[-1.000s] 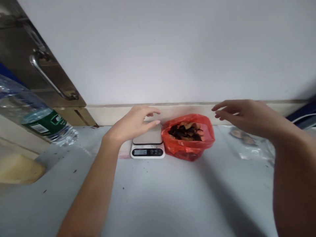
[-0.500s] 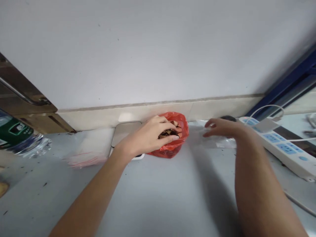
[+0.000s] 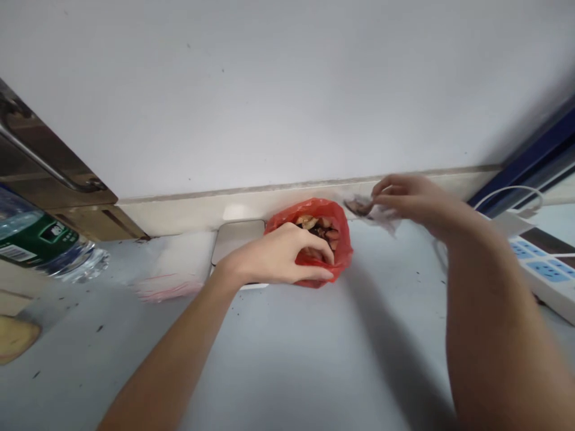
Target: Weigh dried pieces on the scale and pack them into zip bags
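Observation:
A red plastic bag (image 3: 345, 251) stands with its mouth spread, showing brown and tan dried-looking pieces (image 3: 326, 230) inside. My left hand (image 3: 283, 254) is curled at its near left rim, fingers inside and thumb along the front edge, gripping the plastic. To the right, my right hand (image 3: 404, 194) is raised off the floor, pinching a small clear plastic bag (image 3: 386, 216) with something dark at its left end; motion blurs it. Partly under my left forearm lies a flat kitchen scale (image 3: 238, 233).
A stack of clear zip bags (image 3: 175, 263) lies left of the scale. Further left are a green-labelled water bottle (image 3: 45, 239) and a metal door handle (image 3: 49, 167). A white power strip (image 3: 548, 269) with cables lies right. The wall (image 3: 287, 108) rises behind.
My right hand has lifted the clear plastic bag off the floor and brought it left towards the red bag. My left hand has shifted from over the pieces to the red bag's near rim.

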`<state>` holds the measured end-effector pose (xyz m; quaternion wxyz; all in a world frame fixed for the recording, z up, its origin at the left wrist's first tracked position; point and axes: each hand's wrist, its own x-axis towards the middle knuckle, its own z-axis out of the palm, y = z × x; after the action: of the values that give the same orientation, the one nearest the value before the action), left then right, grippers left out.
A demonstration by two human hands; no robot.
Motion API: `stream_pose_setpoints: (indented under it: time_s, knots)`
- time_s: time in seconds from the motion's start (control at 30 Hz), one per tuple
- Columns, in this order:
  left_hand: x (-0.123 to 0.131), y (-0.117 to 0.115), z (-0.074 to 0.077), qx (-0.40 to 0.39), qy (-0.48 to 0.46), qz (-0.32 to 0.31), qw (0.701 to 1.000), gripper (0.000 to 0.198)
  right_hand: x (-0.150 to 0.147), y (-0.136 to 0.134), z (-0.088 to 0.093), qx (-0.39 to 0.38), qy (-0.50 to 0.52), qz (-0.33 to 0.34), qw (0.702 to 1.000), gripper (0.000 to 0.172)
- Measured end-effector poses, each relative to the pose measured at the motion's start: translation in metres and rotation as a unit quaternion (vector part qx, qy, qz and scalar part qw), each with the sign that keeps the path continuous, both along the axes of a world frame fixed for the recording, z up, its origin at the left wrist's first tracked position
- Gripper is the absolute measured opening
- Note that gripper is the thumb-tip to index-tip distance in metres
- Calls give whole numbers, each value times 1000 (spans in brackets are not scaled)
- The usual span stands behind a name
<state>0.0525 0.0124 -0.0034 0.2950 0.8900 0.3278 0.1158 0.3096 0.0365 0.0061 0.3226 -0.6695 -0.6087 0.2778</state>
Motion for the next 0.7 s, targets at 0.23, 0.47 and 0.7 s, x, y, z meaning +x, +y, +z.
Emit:
stream_pose_setpoints:
  time_s: [0.23, 0.47, 0.7]
  knots:
    - [-7, 11, -1, 24, -255, 154, 954, 36, -33, -12, 13, 33, 277, 91, 956, 22]
    - [-21, 18, -3, -68, -332, 222, 914, 48, -77, -8, 2, -84, 356, 226, 903, 30]
    - [-48, 25, 2, -32, -352, 219, 909, 32, -89, -6, -1, -139, 400, 228, 877, 30]
